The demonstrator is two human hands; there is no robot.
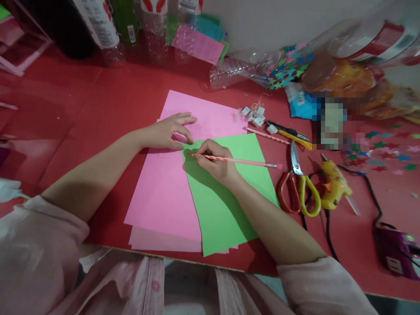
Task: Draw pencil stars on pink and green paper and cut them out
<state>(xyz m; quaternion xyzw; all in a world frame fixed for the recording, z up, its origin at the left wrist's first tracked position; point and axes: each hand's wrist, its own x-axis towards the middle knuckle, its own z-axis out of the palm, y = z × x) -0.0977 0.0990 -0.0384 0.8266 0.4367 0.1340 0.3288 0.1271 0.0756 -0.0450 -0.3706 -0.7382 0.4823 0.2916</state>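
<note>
A green sheet of paper [229, 218] lies over several pink sheets [160, 197] on the red table. My right hand [218, 164] is closed around a pink patterned pencil [249, 162], its tip at the upper left corner of the green sheet. The eraser end points to the right. My left hand [172, 130] rests on the pink paper with fingers spread, its fingertips near the green sheet's corner and the pencil tip. Faint pencil lines show on the pink sheet beside the left hand.
To the right lie scissors [297, 186], a yellow glue gun [334, 186] with a black cord, a cutter [292, 133], a second pencil [267, 134] and a purple power strip [398, 251]. Plastic bottles [155, 37] stand at the back; one bottle [243, 70] lies sideways near colourful stars [290, 65].
</note>
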